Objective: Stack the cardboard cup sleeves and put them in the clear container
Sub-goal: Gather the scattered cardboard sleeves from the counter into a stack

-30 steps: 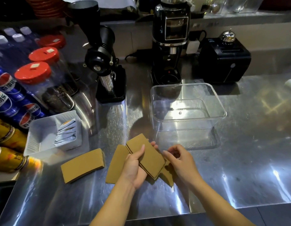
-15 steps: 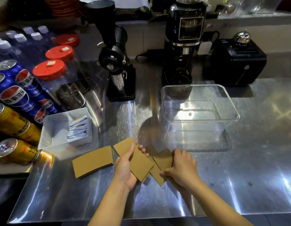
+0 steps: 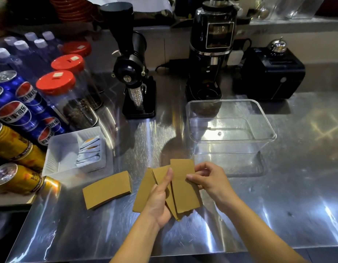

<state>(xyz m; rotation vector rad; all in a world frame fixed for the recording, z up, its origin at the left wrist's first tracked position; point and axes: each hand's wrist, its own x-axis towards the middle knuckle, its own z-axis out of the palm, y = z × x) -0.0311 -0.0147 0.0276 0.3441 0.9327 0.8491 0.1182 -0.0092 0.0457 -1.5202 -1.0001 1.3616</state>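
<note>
Brown cardboard sleeves (image 3: 184, 188) sit fanned in a small bunch between both hands above the steel counter (image 3: 278, 215): the left hand (image 3: 160, 198) is clamped on the bunch from below with its thumb pressed across the front, and the right hand (image 3: 208, 179) pinches the right edge of the topmost sleeve between thumb and fingers. One more sleeve (image 3: 107, 189) lies flat on the counter well to the left of the left hand, another (image 3: 143, 192) just behind it, and the clear container (image 3: 230, 130) stands empty just beyond the right hand.
</note>
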